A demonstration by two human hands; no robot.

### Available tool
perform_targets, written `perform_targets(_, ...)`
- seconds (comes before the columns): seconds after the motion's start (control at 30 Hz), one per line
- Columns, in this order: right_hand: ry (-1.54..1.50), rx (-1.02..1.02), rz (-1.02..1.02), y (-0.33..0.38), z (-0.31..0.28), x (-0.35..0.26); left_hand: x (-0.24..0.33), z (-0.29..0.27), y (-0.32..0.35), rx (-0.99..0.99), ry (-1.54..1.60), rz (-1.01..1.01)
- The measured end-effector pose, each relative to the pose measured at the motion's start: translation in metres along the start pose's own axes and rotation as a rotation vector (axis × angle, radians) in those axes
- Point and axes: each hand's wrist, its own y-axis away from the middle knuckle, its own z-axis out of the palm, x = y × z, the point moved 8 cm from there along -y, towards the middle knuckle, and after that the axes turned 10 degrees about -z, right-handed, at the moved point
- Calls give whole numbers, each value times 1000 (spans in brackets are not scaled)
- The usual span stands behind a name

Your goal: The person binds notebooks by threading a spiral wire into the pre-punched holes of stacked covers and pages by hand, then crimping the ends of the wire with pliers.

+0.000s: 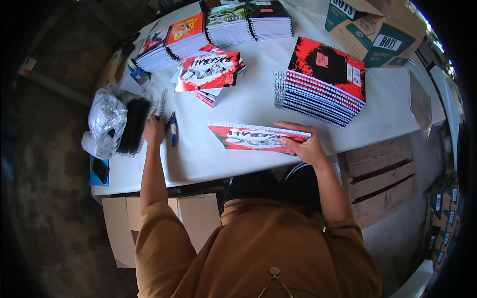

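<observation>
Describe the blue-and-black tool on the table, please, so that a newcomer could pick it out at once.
On the white table, find the left hand by the coils. Just right of that hand lies the slim tool; its blue parts set it apart from the black and silvery coils.

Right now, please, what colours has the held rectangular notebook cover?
The cover is red, white, black; head view.

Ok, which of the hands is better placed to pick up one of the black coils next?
Probably the left: the left hand is right beside the black coils, while the right hand is farther away, holding the red-and-white booklet.
</observation>
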Motion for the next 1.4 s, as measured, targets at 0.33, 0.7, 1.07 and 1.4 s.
perform_targets(0.33, -1, 2, 18, 4, -9, 7, -6, -72, 4, 283, 505, 15)
perform_targets(0.7, 22, 120, 95, 7, -22, 14, 153, -76, 135, -714, 1236, 454)
perform_targets(1.07, 50, 94, 2, 11, -20, 11, 160, -62, 146, -660, 874, 532)
perform_targets(1.4, 96, 17, -116, 11, -20, 2, 170, -83, 134, -927, 1067, 506)
